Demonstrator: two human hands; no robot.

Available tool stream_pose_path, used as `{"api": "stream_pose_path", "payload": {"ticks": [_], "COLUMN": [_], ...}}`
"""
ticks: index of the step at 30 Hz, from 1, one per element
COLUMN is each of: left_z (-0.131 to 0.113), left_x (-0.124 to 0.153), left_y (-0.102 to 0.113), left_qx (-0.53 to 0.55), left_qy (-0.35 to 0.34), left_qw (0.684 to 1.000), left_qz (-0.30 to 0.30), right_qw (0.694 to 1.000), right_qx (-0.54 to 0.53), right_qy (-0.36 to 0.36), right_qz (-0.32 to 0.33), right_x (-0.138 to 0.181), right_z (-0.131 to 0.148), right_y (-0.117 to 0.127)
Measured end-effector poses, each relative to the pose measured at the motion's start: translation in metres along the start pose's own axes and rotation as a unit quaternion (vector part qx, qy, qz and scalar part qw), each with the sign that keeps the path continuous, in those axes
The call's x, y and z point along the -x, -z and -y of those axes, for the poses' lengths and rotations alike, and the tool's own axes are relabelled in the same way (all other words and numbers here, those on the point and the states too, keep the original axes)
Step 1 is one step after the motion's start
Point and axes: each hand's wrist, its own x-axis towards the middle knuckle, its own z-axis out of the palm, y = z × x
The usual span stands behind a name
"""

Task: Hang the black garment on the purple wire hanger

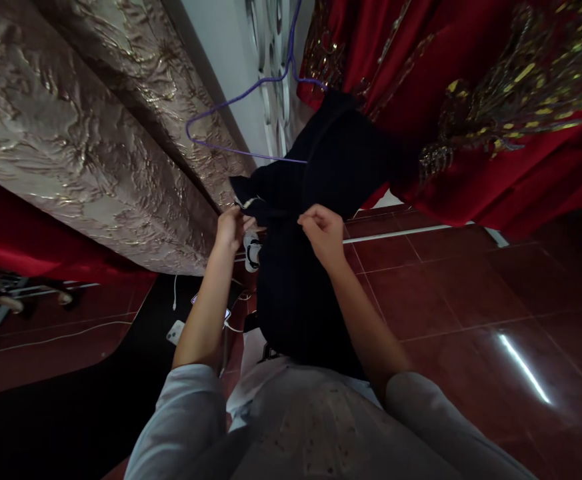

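A dark navy garment hangs partly on a purple wire hanger, with its left shoulder off the hanger. My left hand pinches the garment's edge near a pale tag or lining. Fingers closed, my right hand grips the dark cloth a little to the right. The garment's lower part drapes down in front of my body, and where it ends is hard to make out. The hanger's left arm is bare, while the right arm goes into the cloth.
Beige textured fabric hangs at the left. Red cloth with gold sequins hangs at the right, above a white rack bar. Phones, one a white phone, and cables lie on a black surface. Red tiles cover the floor.
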Motion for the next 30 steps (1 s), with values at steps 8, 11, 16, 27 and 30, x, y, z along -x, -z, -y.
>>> {"api": "stream_pose_path", "payload": {"ticks": [8,11,16,27,30], "left_z": [-0.063,-0.085,-0.077,-0.059,-0.068], "left_x": [0.056,0.070,0.054,0.043,0.046], "left_y": [-0.056,-0.078,-0.066,-0.007,-0.022], "left_qx": [-0.103,-0.151,-0.216,-0.261,-0.177], "left_qy": [-0.156,-0.229,-0.253,-0.204,-0.176], "left_qw": [0.961,0.928,0.883,0.882,0.915], "left_qz": [0.203,0.251,0.332,0.336,0.316], "right_qw": [0.968,0.965,0.968,0.991,0.967], "right_qx": [0.197,0.213,0.201,-0.003,-0.010], "right_qy": [0.146,0.129,0.094,0.010,-0.060], "right_qz": [-0.051,0.080,0.121,0.135,0.249], "right_x": [0.014,-0.007,-0.024,-0.078,-0.069], "right_z": [-0.007,0.014,0.051,0.092,0.096], "right_y": [0.020,0.004,0.004,0.009,-0.004]}}
